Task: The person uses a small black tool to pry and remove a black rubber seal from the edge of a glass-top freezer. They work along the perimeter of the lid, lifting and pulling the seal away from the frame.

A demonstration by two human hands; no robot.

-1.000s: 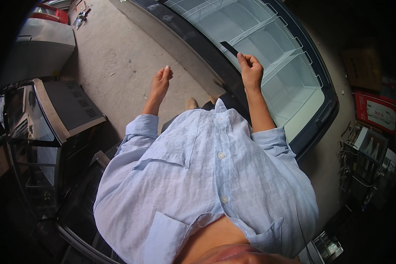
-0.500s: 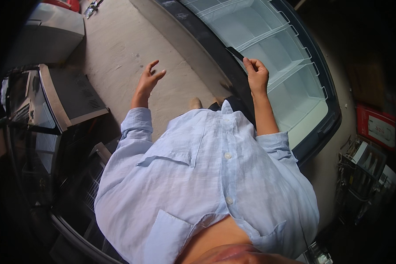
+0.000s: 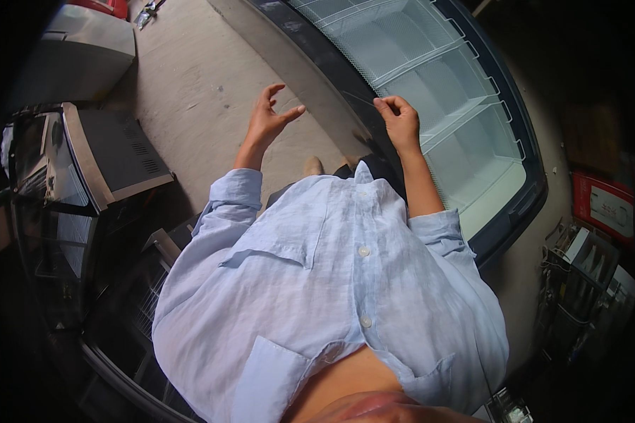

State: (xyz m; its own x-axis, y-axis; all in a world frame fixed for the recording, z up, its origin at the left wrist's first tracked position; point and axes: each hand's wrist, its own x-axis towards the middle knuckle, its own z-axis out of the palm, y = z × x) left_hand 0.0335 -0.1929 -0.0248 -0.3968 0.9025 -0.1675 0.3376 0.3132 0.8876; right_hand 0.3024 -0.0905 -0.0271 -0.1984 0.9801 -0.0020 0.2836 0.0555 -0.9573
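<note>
My right hand [image 3: 402,125] is over the near side edge of a dark-framed chest freezer [image 3: 497,211]. Its thumb and fingertips pinch a thin dark strip [image 3: 360,98], which now appears almost edge-on as a fine line pointing left. To the left, my left hand [image 3: 264,123] is raised above the floor, thumb and fingers spread with nothing between them. White wire baskets [image 3: 466,106] divide the inside of the freezer into several compartments.
At left stand a grey metal cabinet [image 3: 85,60] and a dark appliance with a vented side [image 3: 123,151]. A red-and-white box [image 3: 607,204] and a cluttered rack [image 3: 585,264] are at right. The concrete floor [image 3: 190,77] runs alongside the freezer.
My left hand has moved right, toward the right hand, with its fingers still apart. My right hand has shifted slightly left, and the strip has turned from its broad face to a thin line.
</note>
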